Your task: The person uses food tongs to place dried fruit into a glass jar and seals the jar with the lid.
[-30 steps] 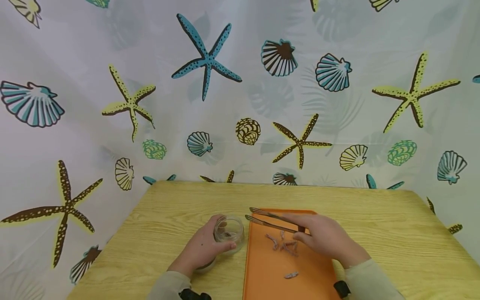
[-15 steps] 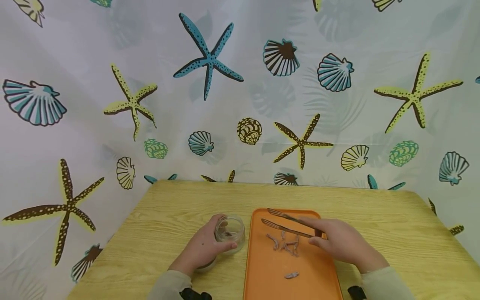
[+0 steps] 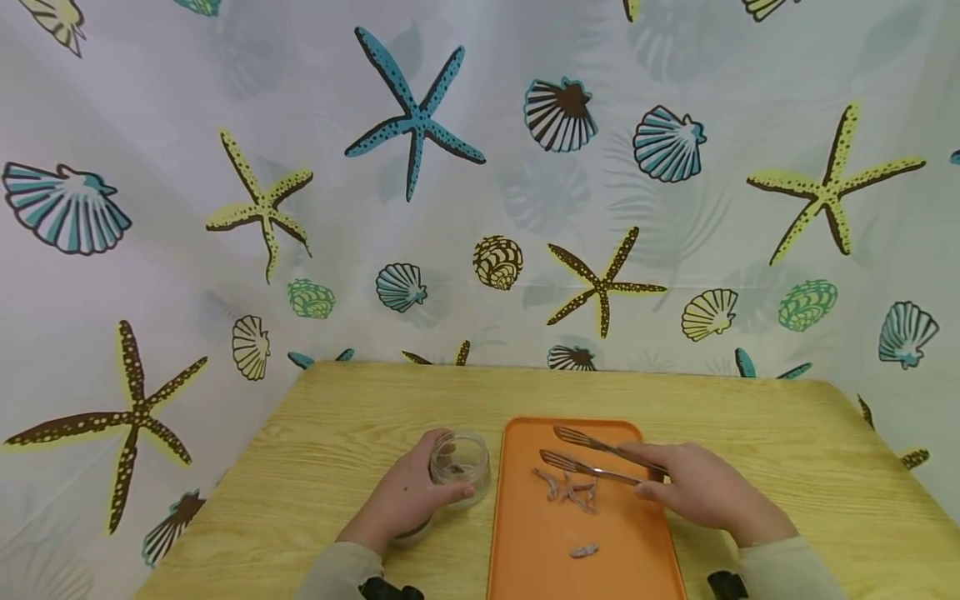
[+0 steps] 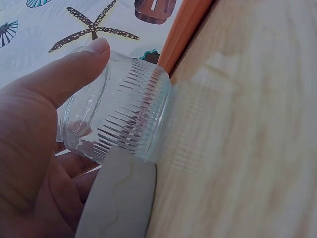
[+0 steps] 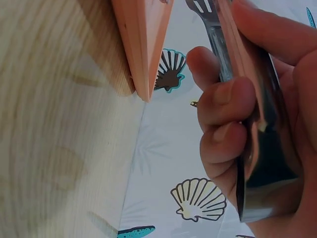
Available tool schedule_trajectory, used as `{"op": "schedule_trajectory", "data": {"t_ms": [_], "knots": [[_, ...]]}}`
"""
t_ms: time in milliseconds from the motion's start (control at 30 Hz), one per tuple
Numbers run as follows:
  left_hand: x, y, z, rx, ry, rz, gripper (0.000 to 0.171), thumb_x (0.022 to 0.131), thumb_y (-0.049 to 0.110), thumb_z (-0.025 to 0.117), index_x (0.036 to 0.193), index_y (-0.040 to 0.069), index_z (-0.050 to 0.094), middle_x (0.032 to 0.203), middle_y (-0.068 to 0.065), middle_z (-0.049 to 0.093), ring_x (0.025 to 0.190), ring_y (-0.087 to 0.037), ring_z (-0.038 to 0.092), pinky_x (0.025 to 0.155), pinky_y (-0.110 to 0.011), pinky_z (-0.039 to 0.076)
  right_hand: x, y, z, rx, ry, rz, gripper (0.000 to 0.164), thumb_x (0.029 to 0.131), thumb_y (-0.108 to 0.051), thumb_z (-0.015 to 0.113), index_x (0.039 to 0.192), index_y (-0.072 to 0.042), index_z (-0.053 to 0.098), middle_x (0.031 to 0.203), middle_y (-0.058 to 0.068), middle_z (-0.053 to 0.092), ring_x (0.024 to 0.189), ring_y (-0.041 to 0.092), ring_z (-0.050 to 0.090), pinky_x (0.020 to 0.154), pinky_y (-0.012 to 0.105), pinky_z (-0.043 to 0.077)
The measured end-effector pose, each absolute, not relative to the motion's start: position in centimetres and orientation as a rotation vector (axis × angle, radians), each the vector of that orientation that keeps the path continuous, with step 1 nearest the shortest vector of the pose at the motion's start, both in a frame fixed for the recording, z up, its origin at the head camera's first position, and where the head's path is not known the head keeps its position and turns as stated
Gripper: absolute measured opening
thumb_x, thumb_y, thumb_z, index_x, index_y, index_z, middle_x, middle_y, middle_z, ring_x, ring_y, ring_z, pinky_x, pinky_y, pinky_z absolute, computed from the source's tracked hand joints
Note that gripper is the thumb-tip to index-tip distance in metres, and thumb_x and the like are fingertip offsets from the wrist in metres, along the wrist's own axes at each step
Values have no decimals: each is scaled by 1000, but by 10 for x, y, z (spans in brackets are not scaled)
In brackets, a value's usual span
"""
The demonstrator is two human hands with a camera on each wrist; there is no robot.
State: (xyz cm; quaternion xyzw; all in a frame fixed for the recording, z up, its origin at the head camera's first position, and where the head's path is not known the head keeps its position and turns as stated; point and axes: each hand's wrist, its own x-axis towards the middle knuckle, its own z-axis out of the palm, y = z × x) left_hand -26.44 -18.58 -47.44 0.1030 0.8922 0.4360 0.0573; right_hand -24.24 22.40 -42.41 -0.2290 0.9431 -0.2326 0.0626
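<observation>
My left hand (image 3: pixel 408 492) grips a clear glass jar (image 3: pixel 472 475) that stands on the table, thumb on the near side. In the left wrist view the jar (image 4: pixel 124 106) has a ribbed lower wall, and some small reddish-brown matter shows through it. My right hand (image 3: pixel 697 487) holds metal tongs (image 3: pixel 600 471) above an orange tray (image 3: pixel 525 575); their slotted tips are apart with nothing between them. Several thin greyish-pink strips (image 3: pixel 577 493) lie in the tray below the tips. A single short strip (image 3: pixel 583 551) lies nearer me. The right wrist view shows fingers curled round the tongs (image 5: pixel 262 139).
A pale round-edged object (image 4: pixel 116 193) sits beside the jar, partly under my left wrist. The wood-grain table (image 3: pixel 360 408) ends at a curtain (image 3: pixel 450 208) printed with starfish and shells.
My right hand and the tongs have moved right and slightly towards me, from beside the jar to over the tray. The left hand and jar have stayed in place.
</observation>
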Motion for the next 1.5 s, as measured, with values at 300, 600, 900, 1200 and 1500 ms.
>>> {"op": "schedule_trajectory", "data": {"t_ms": [300,600,900,1200,1500], "knots": [[-267,-187,-475,318,2696,1338,97,81,52,83,157,15,35,147,-6,53,134,-30,49,107,-56,39,-242,227,-422,-667,2817,-701,53,95,-30,73,145,-23,58,87,-12,61,72,12,52,66,37,43],[-266,-186,-476,313,2697,1338,98,80,53,84,156,15,35,146,-6,54,133,-29,51,106,-56,40,-241,228,-422,-648,2829,-674,50,95,-28,73,143,-23,60,82,-11,57,69,12,51,64,36,42],[-267,-185,-475,318,2695,1342,98,80,53,83,156,15,35,146,-7,54,133,-29,51,107,-55,40,-242,227,-426,-653,2853,-647,47,95,-24,73,140,-25,64,104,-6,70,81,11,57,71,39,46],[-266,-185,-475,333,2650,1396,95,83,48,83,157,14,34,147,-8,52,128,-27,55,104,-55,43,-243,226,-430,-666,2891,-624,42,95,-20,72,137,-27,67,111,-3,72,87,12,62,72,40,49],[-266,-185,-476,335,2655,1401,95,83,47,83,156,14,35,146,-8,53,128,-27,55,105,-55,42,-243,225,-429,-674,2914,-626,43,96,-20,72,137,-29,66,109,-5,72,80,9,57,69,38,45]]}}
